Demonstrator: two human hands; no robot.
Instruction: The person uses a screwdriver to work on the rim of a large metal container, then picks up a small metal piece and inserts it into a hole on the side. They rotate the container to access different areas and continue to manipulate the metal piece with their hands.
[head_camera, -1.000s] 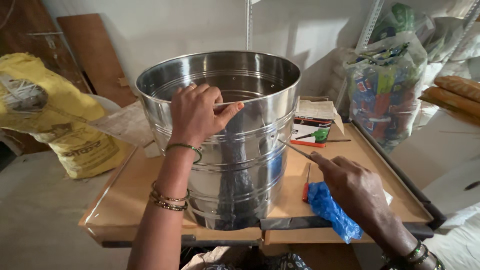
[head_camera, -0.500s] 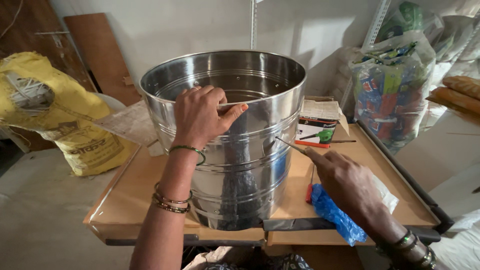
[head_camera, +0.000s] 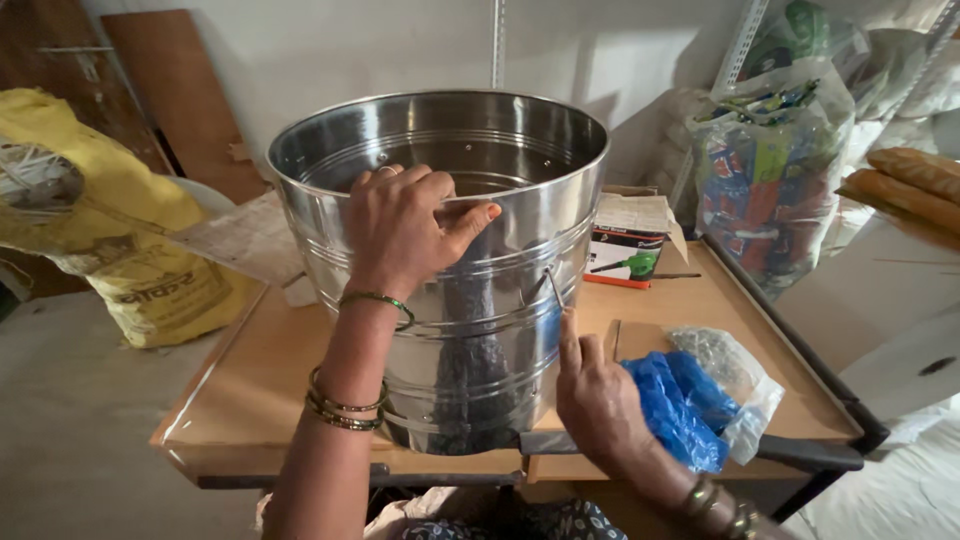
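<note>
Your left hand (head_camera: 405, 225) is hooked over the near rim of the steel tub (head_camera: 450, 270), fingers inside, thumb outside, clamped on the rim. Your right hand (head_camera: 595, 395) is low at the tub's right side, index finger up and touching the wall, the other fingers loosely curled and holding nothing. There is one tub, one blue bag (head_camera: 680, 405) and one box (head_camera: 630, 245) on the wooden worktop (head_camera: 260, 370). One yellow sack (head_camera: 120, 235) leans at the left, near a white wall.
</note>
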